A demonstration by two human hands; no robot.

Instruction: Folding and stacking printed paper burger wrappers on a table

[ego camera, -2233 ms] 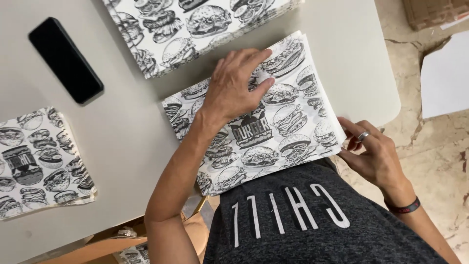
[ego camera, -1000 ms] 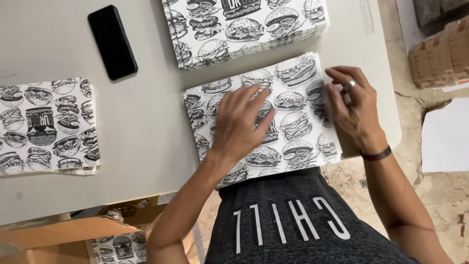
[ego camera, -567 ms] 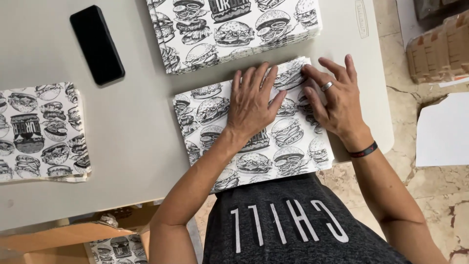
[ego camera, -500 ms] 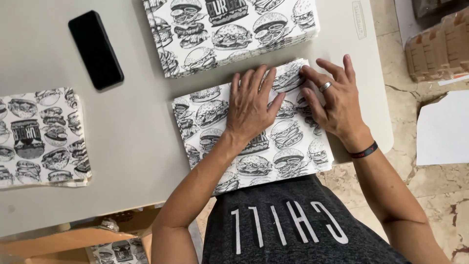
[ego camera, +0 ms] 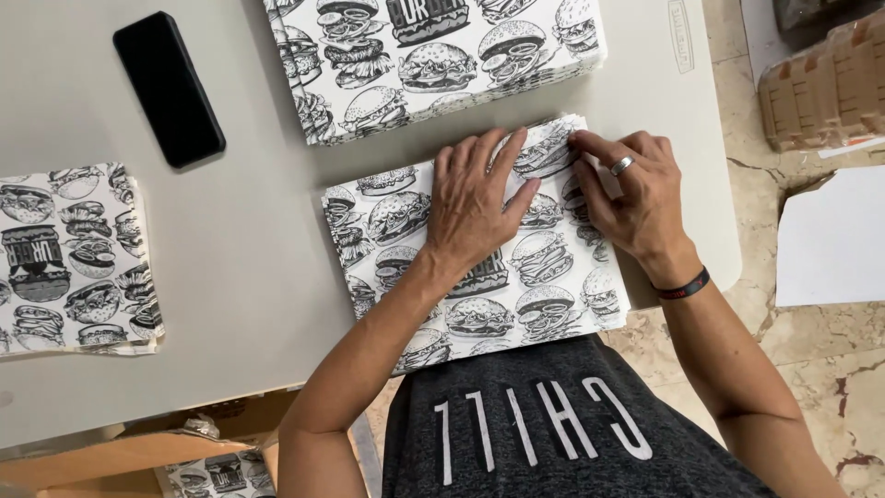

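A pale grey table (ego camera: 240,277) with a rounded corner fills most of the head view, standing on a beige marble-look floor (ego camera: 830,369) veined with darker cracks. On the floor at right lie a white sheet (ego camera: 834,240) and, at the upper right edge, a stack of brown moulded-pulp trays (ego camera: 830,88), cut off by the frame.

The person's left hand (ego camera: 479,203) lies open and flat, fingers spread, pressing on the near stack of burger-print paper (ego camera: 479,258), which sits at the table's front edge with its lower part overhanging toward the person's dark grey shirt (ego camera: 544,424). The right hand (ego camera: 631,198), wearing a ring (ego camera: 622,165) and with a dark wristband (ego camera: 682,286) at the wrist, rests open on the same stack's far right corner, fingertips at the top sheet's edge; whether they pinch a sheet cannot be made out.

A larger stack of the same black-and-white printed paper (ego camera: 433,60) lies just beyond, cut off at the top. A third, smaller stack (ego camera: 74,258) sits at the left edge, partly out of frame. A black phone (ego camera: 169,88) lies face down between them, well apart from the hands. Below the table a brown cardboard box (ego camera: 138,456) holds more printed sheets, mostly hidden
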